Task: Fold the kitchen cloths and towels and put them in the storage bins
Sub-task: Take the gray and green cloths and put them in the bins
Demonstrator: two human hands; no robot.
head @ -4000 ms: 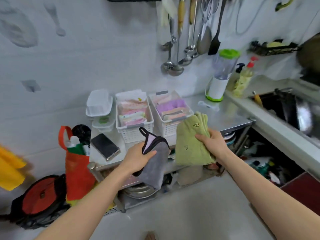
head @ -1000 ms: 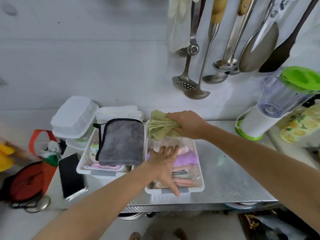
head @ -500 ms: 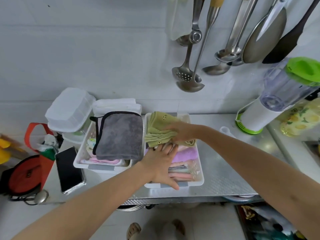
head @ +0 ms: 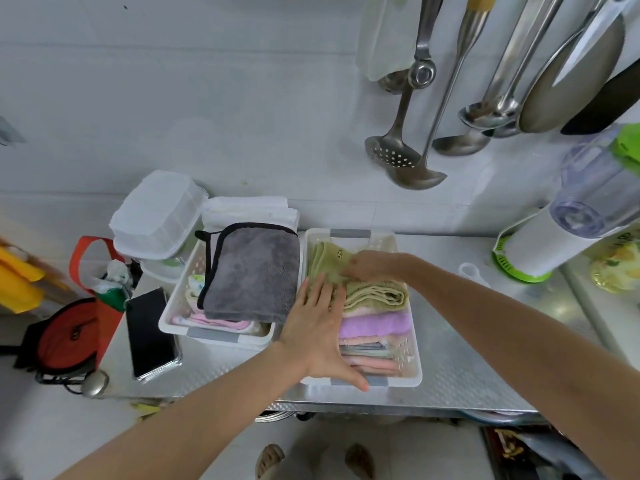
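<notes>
White wall tiles and hanging utensils [head: 412, 157] are seen behind a steel counter [head: 460, 358]. Since half a second ago, the green towel [head: 374, 294] has been lowered into the right bin [head: 414, 341], onto the folded cloths. It is pressed down by the right hand [head: 369, 266], fingers curled on its far fold. The left hand [head: 317, 327] is laid flat, fingers spread, on its near edge. Left of both hands, a grey cloth [head: 251, 273] is draped over the left bin [head: 176, 315].
</notes>
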